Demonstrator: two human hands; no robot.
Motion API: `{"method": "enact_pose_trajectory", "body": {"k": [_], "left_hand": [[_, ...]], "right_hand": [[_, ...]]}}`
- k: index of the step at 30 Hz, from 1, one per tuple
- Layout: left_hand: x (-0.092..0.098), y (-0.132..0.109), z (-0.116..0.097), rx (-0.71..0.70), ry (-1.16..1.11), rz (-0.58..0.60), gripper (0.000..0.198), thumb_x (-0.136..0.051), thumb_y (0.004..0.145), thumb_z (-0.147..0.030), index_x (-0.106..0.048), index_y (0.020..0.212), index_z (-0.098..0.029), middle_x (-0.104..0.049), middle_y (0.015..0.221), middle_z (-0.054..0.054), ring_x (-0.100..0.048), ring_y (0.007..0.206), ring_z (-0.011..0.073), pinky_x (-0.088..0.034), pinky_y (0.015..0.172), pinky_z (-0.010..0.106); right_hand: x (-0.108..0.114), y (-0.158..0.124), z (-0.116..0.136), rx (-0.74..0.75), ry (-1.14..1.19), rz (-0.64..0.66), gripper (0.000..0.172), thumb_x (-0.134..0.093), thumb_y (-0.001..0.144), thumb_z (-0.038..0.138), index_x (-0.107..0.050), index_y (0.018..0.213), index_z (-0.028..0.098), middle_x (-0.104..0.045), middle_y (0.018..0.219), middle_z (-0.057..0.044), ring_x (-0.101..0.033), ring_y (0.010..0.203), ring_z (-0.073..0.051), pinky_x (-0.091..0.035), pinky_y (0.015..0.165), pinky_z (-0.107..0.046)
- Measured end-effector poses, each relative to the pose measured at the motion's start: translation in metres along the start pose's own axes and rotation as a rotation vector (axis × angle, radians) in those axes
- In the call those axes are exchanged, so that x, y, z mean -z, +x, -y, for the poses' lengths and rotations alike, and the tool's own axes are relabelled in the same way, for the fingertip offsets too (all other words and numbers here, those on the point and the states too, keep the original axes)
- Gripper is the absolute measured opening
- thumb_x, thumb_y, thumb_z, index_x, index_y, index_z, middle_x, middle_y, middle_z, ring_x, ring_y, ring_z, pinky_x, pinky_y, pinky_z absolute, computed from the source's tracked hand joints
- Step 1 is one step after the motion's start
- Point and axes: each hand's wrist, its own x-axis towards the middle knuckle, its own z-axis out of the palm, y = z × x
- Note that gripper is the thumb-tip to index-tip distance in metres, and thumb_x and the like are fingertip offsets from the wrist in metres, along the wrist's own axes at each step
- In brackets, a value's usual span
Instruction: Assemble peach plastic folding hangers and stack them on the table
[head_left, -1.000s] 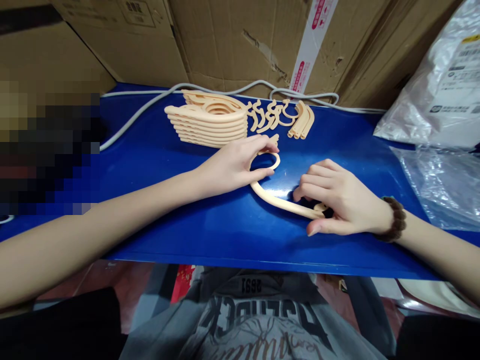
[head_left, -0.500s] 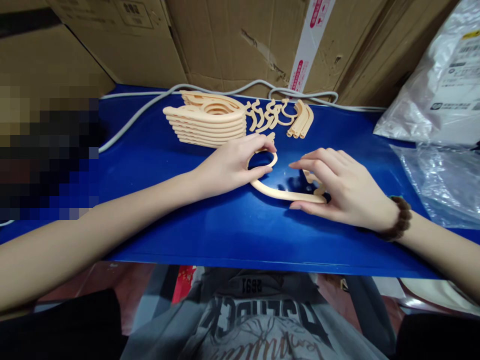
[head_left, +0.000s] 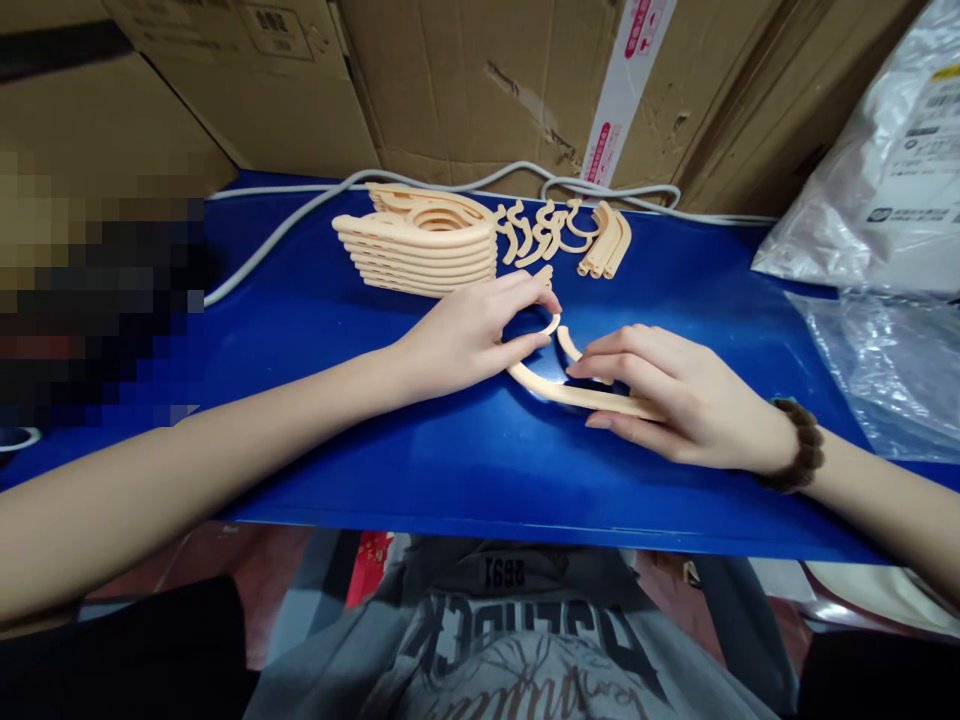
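Note:
My left hand (head_left: 480, 330) pinches the curved end of a long beige plastic piece (head_left: 555, 388) above the blue table. The piece's right end runs into my right hand (head_left: 667, 395), whose thumb lies below it and whose fingers lie above. A small curved beige piece (head_left: 570, 343) sticks out at the fingertips of my right hand, partly hidden by them. Behind my left hand stands a stack of beige curved pieces (head_left: 420, 245). Small hook-shaped pieces (head_left: 551, 235) and short curved bars (head_left: 609, 240) lie to the right of the stack.
The blue table (head_left: 420, 470) has a grey-white cable (head_left: 277, 235) along its back. Cardboard boxes (head_left: 465, 90) stand behind it. A white plastic package (head_left: 877, 190) and clear plastic wrap (head_left: 900, 370) are at the right.
My right hand has tilted lower, and the small curved piece now shows left of its fingertips, near the long piece's loop. My left hand keeps its grip with little movement.

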Motion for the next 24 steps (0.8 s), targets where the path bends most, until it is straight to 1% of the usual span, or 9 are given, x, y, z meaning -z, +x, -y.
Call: {"method": "enact_pose_trajectory", "body": {"k": [2, 4, 10, 14, 18, 24], "left_hand": [[0.0002, -0.0003, -0.0008, 0.003, -0.001, 0.008, 0.02, -0.058, 0.1, -0.022, -0.065, 0.119, -0.017, -0.071, 0.123, 0.01, -0.066, 0.118, 0.0227, -0.05, 0.101, 0.033], [0.0003, -0.0005, -0.0011, 0.008, 0.003, 0.011, 0.021, -0.058, 0.1, -0.022, -0.064, 0.119, -0.017, -0.07, 0.125, 0.01, -0.066, 0.12, 0.0232, -0.049, 0.103, 0.033], [-0.0014, -0.001, 0.0011, 0.017, -0.006, 0.017, 0.022, -0.06, 0.1, -0.023, -0.065, 0.12, -0.016, -0.071, 0.124, 0.009, -0.067, 0.117, 0.0217, -0.05, 0.099, 0.032], [-0.0024, -0.0003, 0.0026, 0.025, -0.051, 0.011, 0.021, -0.062, 0.1, -0.025, -0.066, 0.118, -0.016, -0.072, 0.122, 0.009, -0.067, 0.115, 0.0212, -0.049, 0.099, 0.032], [-0.0019, 0.0001, 0.0028, 0.009, -0.079, 0.007, 0.022, -0.062, 0.1, -0.027, -0.067, 0.117, -0.016, -0.072, 0.123, 0.01, -0.067, 0.116, 0.0211, -0.049, 0.1, 0.032], [-0.0021, 0.0007, 0.0009, -0.017, -0.122, 0.019, 0.021, -0.065, 0.095, -0.022, -0.066, 0.115, -0.018, -0.072, 0.12, 0.009, -0.067, 0.114, 0.0208, -0.051, 0.1, 0.034]], "right_hand": [[-0.0006, 0.0003, 0.0024, 0.021, 0.01, -0.006, 0.03, -0.054, 0.106, 0.034, -0.059, 0.127, 0.013, -0.07, 0.117, -0.016, -0.068, 0.103, -0.024, -0.055, 0.087, -0.037], [-0.0013, 0.0007, 0.0035, 0.027, 0.028, -0.016, 0.028, -0.054, 0.106, 0.032, -0.059, 0.127, 0.014, -0.07, 0.117, -0.015, -0.068, 0.103, -0.023, -0.056, 0.087, -0.035], [-0.0033, 0.0009, 0.0014, 0.004, 0.081, 0.007, 0.027, -0.054, 0.106, 0.028, -0.058, 0.129, 0.015, -0.069, 0.121, -0.014, -0.068, 0.108, -0.022, -0.057, 0.091, -0.035], [-0.0035, 0.0008, 0.0017, 0.003, 0.109, 0.02, 0.025, -0.055, 0.104, 0.023, -0.058, 0.128, 0.016, -0.069, 0.121, -0.014, -0.068, 0.11, -0.021, -0.058, 0.093, -0.035], [-0.0035, 0.0017, 0.0025, 0.003, 0.113, 0.032, 0.026, -0.055, 0.103, 0.02, -0.058, 0.129, 0.016, -0.069, 0.121, -0.014, -0.068, 0.111, -0.021, -0.059, 0.092, -0.034], [-0.0047, 0.001, 0.002, 0.0, 0.122, 0.032, 0.027, -0.053, 0.103, 0.017, -0.059, 0.129, 0.017, -0.069, 0.121, -0.013, -0.068, 0.109, -0.02, -0.058, 0.092, -0.032]]}}
